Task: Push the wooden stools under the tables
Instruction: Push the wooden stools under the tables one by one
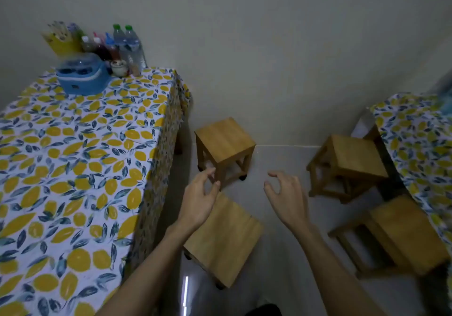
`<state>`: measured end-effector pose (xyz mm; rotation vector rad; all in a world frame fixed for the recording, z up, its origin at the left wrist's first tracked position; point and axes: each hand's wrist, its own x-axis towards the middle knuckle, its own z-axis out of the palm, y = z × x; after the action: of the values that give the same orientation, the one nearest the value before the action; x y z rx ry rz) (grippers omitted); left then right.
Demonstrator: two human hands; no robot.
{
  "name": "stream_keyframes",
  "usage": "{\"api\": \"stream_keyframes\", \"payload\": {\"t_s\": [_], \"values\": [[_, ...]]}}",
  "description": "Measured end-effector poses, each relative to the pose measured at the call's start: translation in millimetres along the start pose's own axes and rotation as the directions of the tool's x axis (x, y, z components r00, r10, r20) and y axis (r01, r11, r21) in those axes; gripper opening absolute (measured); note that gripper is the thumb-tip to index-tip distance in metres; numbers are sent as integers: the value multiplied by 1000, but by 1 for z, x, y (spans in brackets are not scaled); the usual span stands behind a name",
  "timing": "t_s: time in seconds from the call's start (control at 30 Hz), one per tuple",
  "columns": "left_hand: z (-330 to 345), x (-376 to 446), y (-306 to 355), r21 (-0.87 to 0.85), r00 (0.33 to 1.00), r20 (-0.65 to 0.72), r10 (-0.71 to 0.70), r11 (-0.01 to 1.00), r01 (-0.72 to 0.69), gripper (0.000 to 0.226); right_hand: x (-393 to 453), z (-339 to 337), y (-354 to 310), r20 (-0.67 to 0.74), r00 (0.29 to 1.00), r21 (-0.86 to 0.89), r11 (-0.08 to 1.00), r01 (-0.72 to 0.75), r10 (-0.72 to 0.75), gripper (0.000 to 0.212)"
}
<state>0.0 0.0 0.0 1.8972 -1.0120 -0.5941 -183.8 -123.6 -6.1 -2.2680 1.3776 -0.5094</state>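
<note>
Several wooden stools stand on the pale floor between two tables. One stool [226, 237] is nearest me beside the left table [80, 156], and another stool [225, 139] stands farther back by the wall. A third stool [354, 159] is partly tucked at the right table [415, 139], with a fourth stool [403, 232] in front of it. My left hand [199, 200] hovers open above the near stool's far edge. My right hand [286, 195] hangs open over bare floor, fingers curled, touching nothing.
Both tables wear a lemon-print cloth. At the back of the left table sit a blue container [82, 74], water bottles [128, 44], sauce bottles and a yellow utensil holder [61, 39]. A grey wall closes the far side.
</note>
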Motion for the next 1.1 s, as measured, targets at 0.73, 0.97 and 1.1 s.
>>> {"api": "stream_keyframes", "payload": {"t_s": [0.73,0.97,1.1], "values": [[248,209,34,-57,887,-173,-427,904,424,53,346,0,169,544,732,-51,854,517,-410,47],[299,312,-32,-153,774,-185,-605,796,585,57,478,93,188,708,562,-37,771,635,-429,56],[328,382,-82,-150,722,-185,-667,745,650,60,556,152,205,777,455,-24,701,712,-435,62]]}}
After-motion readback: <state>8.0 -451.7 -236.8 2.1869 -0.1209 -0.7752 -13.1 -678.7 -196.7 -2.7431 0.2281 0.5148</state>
